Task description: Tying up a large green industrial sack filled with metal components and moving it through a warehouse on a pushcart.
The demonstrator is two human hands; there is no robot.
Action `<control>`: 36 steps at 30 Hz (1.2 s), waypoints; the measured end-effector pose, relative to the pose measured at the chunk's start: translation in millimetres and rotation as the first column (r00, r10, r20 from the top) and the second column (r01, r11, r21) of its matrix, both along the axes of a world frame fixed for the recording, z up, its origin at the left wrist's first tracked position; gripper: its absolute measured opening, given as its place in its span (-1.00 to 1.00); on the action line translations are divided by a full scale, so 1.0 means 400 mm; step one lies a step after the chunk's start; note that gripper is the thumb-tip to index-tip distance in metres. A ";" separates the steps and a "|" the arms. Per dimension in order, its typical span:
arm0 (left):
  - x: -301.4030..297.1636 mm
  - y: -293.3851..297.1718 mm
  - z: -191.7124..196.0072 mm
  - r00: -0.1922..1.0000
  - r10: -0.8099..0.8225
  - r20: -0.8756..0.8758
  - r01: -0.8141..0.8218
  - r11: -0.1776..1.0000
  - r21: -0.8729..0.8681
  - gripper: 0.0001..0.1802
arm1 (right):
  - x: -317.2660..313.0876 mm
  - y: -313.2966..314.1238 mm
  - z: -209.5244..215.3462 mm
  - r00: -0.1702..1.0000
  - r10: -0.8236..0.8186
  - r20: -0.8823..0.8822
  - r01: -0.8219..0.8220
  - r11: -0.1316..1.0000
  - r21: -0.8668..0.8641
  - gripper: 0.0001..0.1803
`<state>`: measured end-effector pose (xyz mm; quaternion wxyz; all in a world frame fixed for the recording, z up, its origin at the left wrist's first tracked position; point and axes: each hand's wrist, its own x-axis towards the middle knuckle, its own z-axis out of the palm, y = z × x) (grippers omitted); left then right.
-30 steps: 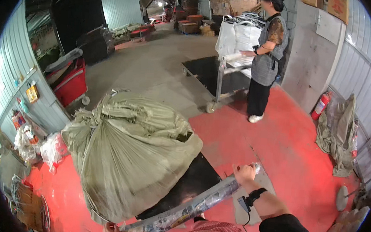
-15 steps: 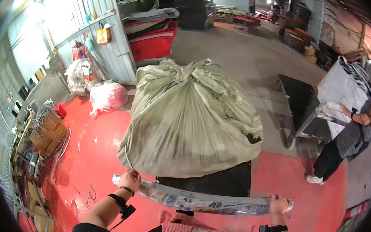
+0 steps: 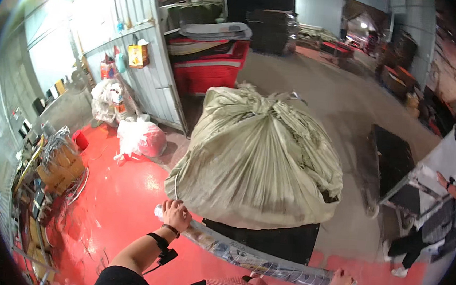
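Observation:
A push handle point(image 3: 251, 256), wrapped in clear plastic with patterned material beneath, runs across in front of me at a slant, its left end farther away. My left hand point(image 3: 176, 215) is closed round it near the left end. Near the lower right end, my right hand point(image 3: 341, 280) grips it too. Beyond the handle sits a big knotted pale green cloth bundle point(image 3: 258, 166), bulging over the cart's black deck point(image 3: 284, 243). The bundle hides most of the deck.
At right, another person point(image 3: 440, 234) stands by a second black cart point(image 3: 393, 155) with a white load. Plastic bags point(image 3: 141, 137) and a cardboard box point(image 3: 61, 169) lie left. Ahead left, a red bin point(image 3: 207, 71) stands beside a metal partition point(image 3: 163, 78).
The handle has tilted, its left end now farther forward than its right. The bundle and background have shifted right in view. The other person and second cart sit closer to the right rim.

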<state>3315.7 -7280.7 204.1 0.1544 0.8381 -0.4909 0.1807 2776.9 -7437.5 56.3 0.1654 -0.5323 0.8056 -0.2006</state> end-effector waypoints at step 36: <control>0.434 0.041 -0.104 0.852 -0.421 -0.311 0.523 0.655 0.546 -0.57 | 0.337 0.317 -0.130 0.971 -0.201 -0.132 0.158 0.947 -0.282 -0.71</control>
